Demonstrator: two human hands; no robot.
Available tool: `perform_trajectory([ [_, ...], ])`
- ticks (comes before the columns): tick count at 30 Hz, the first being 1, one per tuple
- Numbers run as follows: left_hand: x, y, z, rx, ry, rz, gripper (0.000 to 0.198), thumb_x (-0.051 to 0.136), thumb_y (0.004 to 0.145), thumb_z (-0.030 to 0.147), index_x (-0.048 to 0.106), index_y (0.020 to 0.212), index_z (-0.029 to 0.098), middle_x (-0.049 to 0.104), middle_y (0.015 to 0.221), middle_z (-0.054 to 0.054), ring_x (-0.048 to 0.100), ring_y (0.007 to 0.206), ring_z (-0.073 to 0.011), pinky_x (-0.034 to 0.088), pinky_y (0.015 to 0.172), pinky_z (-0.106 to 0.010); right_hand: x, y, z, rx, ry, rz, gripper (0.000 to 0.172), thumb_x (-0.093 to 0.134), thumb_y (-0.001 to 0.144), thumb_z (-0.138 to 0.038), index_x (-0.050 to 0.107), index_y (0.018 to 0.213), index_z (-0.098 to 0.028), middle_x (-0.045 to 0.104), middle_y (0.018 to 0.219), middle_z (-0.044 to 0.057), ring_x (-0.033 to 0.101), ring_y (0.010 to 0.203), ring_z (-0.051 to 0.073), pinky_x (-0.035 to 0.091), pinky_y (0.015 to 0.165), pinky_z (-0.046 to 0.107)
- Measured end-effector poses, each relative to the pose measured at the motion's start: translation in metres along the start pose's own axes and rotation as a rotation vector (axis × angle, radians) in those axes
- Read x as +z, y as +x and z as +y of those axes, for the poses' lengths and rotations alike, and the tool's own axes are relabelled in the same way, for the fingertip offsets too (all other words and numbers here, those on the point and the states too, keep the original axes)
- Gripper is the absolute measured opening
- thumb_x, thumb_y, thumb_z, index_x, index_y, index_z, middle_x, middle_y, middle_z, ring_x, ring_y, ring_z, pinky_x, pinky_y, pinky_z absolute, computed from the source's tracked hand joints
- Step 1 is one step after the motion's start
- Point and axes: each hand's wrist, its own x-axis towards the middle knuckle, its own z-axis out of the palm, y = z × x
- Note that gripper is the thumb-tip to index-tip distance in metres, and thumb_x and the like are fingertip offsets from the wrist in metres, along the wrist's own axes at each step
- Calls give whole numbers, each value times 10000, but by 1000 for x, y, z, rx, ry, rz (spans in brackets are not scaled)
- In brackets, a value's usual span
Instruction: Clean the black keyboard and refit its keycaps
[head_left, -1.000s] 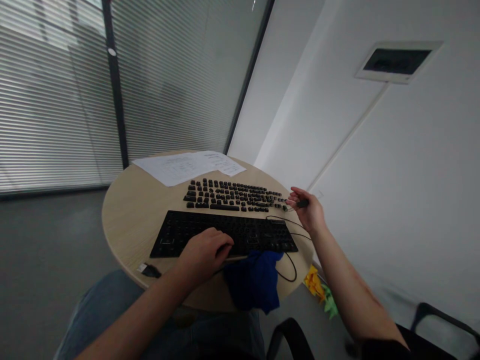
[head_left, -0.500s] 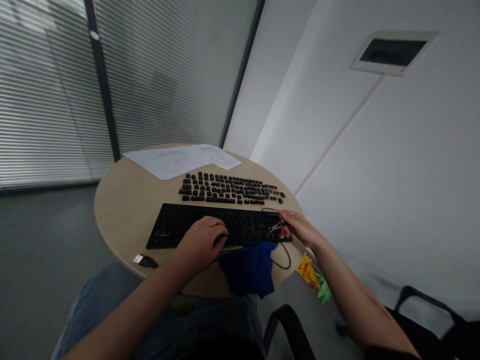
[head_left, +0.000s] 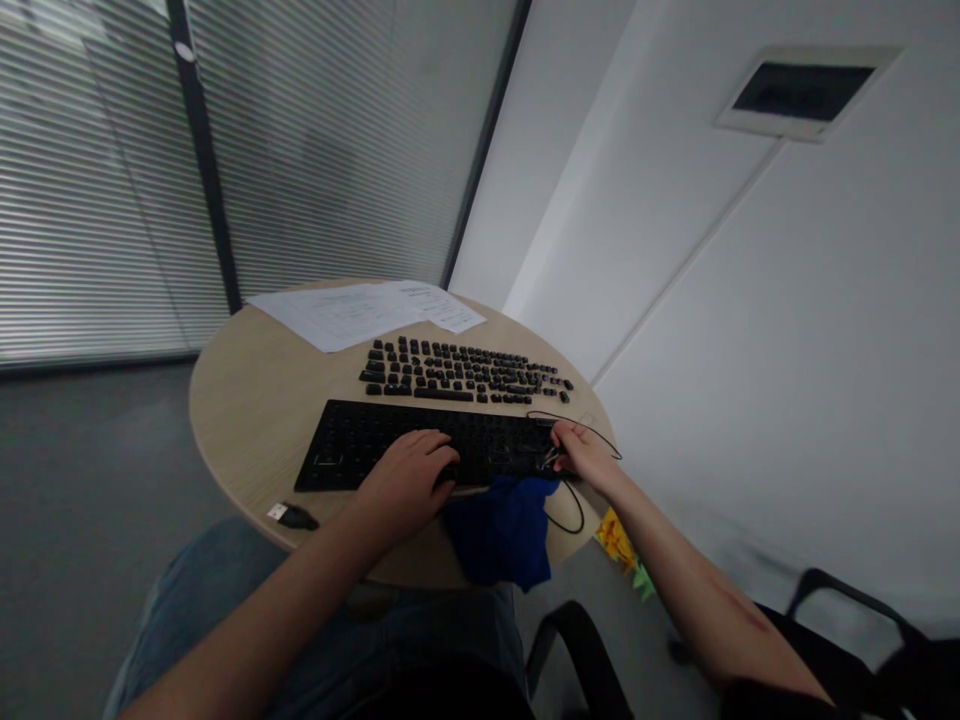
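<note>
A black keyboard base with most keycaps off lies across the wooden round table. Over its front middle edge my left hand is curled, fingers on top and thumb at the near side, holding the board. My right hand pinches a thin two-pronged metal tool above the board's right end; its tips reach down to the board. Loose black keycaps are laid out in rows behind the keyboard. A crumpled blue cloth hangs over the table's front edge, just right of my left hand.
A USB plug lies near the left front edge. A black cable loops around the right side. Printed papers lie at the back of the table. Beyond stand a white wall and blinds; black chair parts are below.
My right hand has shifted slightly left, with the tool lower over the keyboard. More of the cable shows behind it. My left hand stays at the keyboard's front edge.
</note>
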Motion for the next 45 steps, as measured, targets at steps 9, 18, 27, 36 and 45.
perform_trajectory([
  [9,1,0,-2,7,-7,36,253,687,830,178,726,1080,194,679,1297,-132,586,1267,-322,428,1138,-519,12,-8,-9,-101,-149,53,389,465,890,-588,478,720,-238,451,562,-55,496,450,133,383,446,256],
  [18,3,0,-3,4,2,17,262,687,842,195,726,1102,195,674,1311,-133,583,1277,-323,422,1145,-521,15,-10,0,-139,-163,20,357,434,943,-537,459,742,-243,425,572,-64,439,477,130,377,479,257],
  [27,0,0,-1,2,14,11,266,682,841,185,727,1103,192,676,1313,-132,587,1274,-317,416,1154,-512,15,-7,10,-140,-123,34,338,428,953,-513,458,752,-243,437,571,-59,448,485,137,366,487,258],
  [36,1,-1,-2,2,-12,33,257,674,831,182,725,1082,208,679,1296,-124,590,1264,-319,422,1144,-526,20,-14,15,-214,-179,75,368,411,965,-534,425,732,-248,387,594,-57,385,551,149,313,526,271],
  [45,1,-1,-3,17,-24,52,246,657,836,188,718,1073,209,681,1286,-128,591,1257,-319,427,1131,-529,23,-27,7,-288,-208,126,426,380,981,-571,416,697,-255,380,590,-45,388,558,164,318,553,292],
])
